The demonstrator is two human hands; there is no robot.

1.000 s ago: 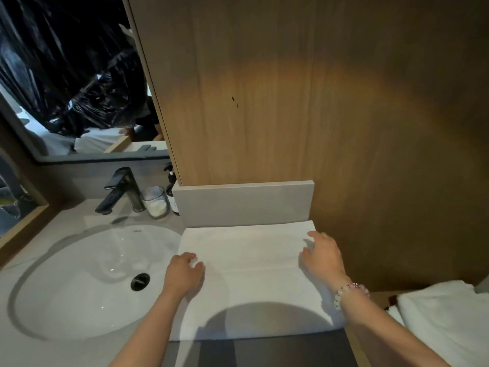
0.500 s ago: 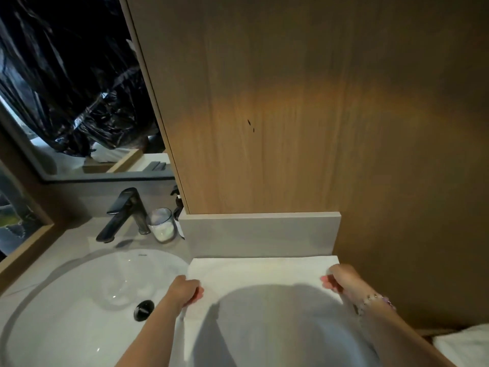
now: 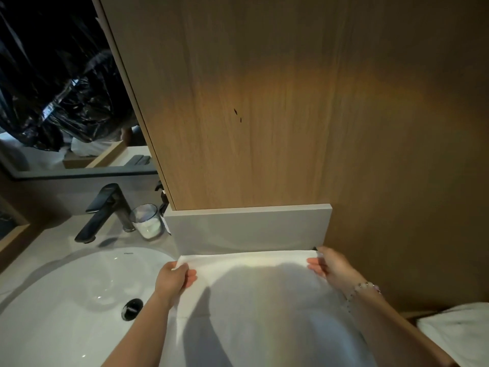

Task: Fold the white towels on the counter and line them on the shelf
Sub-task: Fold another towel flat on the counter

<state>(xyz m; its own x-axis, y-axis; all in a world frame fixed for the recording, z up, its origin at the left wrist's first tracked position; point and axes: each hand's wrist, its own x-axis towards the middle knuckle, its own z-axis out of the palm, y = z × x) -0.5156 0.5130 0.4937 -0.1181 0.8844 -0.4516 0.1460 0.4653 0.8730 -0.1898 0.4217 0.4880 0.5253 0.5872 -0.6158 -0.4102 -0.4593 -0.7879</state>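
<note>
A white towel (image 3: 254,300) lies spread on the counter to the right of the sink, its far edge against the grey backsplash (image 3: 248,226). My left hand (image 3: 173,280) pinches the towel's far left corner, fingers under the edge. My right hand (image 3: 330,266), with a bead bracelet on the wrist, grips the far right corner by the wooden wall. The far edge is lifted slightly off the counter. A second white towel (image 3: 460,329) lies at the lower right, partly out of frame.
A white oval sink (image 3: 66,300) with a dark drain lies to the left. Behind it stand a black faucet (image 3: 105,210) and a glass candle jar (image 3: 146,221). A wooden panel (image 3: 264,102) rises straight ahead. A mirror (image 3: 53,88) shows black plastic.
Both hands moved from flat on the towel to its far corners and closed on them. The far edge has lifted a little. The camera has tilted up and closer.
</note>
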